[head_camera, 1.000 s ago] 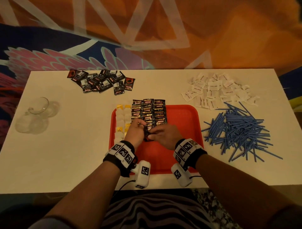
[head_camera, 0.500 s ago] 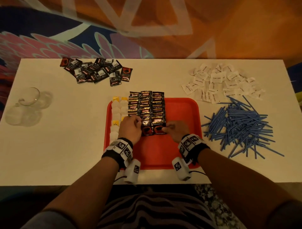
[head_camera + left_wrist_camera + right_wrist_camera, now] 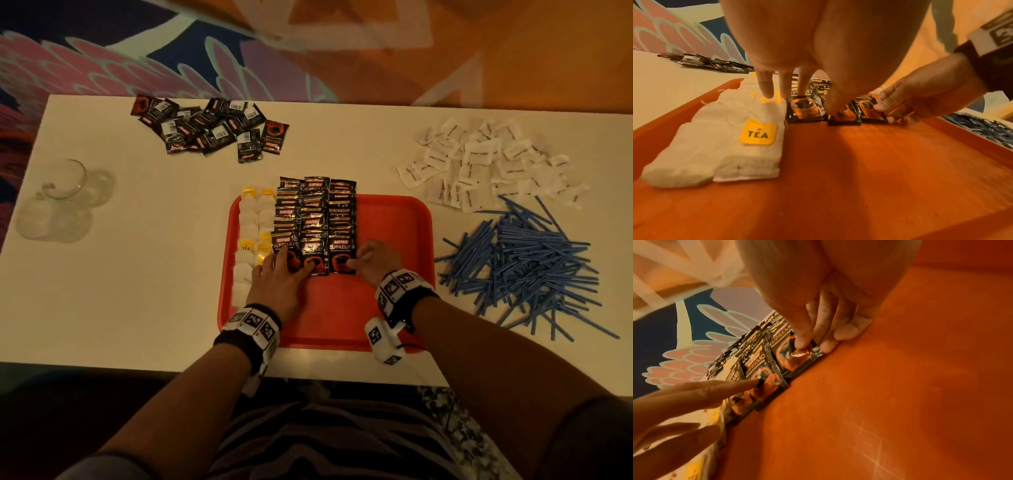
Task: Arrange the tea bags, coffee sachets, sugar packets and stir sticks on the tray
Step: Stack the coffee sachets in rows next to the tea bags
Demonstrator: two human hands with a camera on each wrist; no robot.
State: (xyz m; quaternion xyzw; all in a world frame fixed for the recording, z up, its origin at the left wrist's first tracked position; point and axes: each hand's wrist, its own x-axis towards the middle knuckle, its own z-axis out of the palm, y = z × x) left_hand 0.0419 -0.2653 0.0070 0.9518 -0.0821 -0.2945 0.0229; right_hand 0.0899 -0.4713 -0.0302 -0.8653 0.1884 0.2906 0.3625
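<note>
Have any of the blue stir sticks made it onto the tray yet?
No. In the head view the blue stir sticks all lie in a loose pile on the table, right of the red tray.

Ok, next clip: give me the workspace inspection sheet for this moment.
Surface: white table, red tray at its near edge.
Job's things: tea bags in columns at the tray's left; coffee sachets in three overlapping columns beside them; loose sachets far left; sugar packets and blue stir sticks piled right of the tray.
Clutter: clear glassware at left edge.
Grippers: left hand presses the middle column's front sachet; right hand pinches the right column's.
Cables: black lead by the right wrist.
Surroundings: patterned floor.
</note>
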